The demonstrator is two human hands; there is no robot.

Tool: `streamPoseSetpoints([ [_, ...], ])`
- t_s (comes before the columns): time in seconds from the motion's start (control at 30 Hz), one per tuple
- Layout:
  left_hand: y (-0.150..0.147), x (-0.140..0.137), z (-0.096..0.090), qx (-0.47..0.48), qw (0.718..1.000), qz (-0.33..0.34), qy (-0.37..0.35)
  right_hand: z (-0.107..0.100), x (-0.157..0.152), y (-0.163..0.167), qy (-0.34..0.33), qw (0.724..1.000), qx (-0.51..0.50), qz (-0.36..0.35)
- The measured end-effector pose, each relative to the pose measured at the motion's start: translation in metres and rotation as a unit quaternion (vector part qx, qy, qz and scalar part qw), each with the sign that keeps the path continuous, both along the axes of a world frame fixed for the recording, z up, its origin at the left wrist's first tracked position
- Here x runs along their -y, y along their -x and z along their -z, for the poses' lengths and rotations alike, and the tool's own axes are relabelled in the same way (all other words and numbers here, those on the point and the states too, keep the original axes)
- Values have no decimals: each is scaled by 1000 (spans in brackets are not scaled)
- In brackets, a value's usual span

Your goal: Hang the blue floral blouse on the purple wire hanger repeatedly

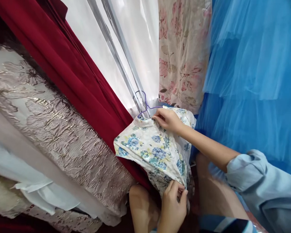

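Observation:
A white shirt (145,142) with blue and yellow-green flowers hangs spread on a purple wire hanger (147,106). My right hand (167,119) reaches in from the right and pinches the shirt's front at the collar, just below the hanger. Lower down, the fingers of my left hand (173,199) are closed on the edge of the shirt's front. The lower part of the shirt falls in folds behind my left hand and is partly hidden.
Metal poles (118,48) run down behind the hanger against white cloth (87,42). A dark red garment (70,74) and a brocade one (63,129) hang at left. On the right hang a pink floral fabric (181,58) and a blue tulle dress (247,74). My knees (142,202) show below.

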State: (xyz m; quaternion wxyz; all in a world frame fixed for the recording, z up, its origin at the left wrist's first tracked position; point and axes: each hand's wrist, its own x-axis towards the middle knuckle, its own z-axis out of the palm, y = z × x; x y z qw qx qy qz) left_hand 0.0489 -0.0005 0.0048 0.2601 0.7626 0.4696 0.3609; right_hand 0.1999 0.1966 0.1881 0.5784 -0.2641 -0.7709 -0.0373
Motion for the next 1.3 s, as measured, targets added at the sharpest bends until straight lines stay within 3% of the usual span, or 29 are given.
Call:
streamPoseSetpoints([
  [0.1,11,-22,-39,11,997,-2,-73,8,15,-1,14,999,-46,5],
  [0.2,18,-59,-108,54,969,-74,-228,14,26,-1,10,998,-54,1],
  [0.3,18,-100,-173,48,952,-92,-289,17,31,-4,-2,999,-32,-16],
  [0.37,16,-122,-199,5,951,-58,-303,18,32,-7,-6,1000,-18,-14],
  [0.43,13,-136,-208,-33,953,-34,-298,20,30,-10,-11,1000,0,1],
  [0.53,5,-142,-205,-7,958,-55,-282,27,24,-10,-28,999,22,14],
  [0.7,-2,-144,-205,181,952,-87,-233,55,17,4,-9,1000,-12,-9],
  [0.83,32,-161,-218,389,890,-126,-204,99,35,13,62,997,-3,-37],
  [0.93,86,-176,-217,425,844,-212,-249,126,59,7,116,991,13,-60],
  [1.03,136,-186,-197,418,810,-312,-267,138,80,-3,166,982,17,-91],
  [1.13,153,-186,-161,455,787,-373,-184,139,92,-11,202,970,45,-125],
  [1.2,145,-181,-135,469,798,-362,-108,139,97,-13,212,964,89,-136],
  [1.3,114,-167,-103,458,837,-298,-18,142,103,-13,236,952,148,-125],
])
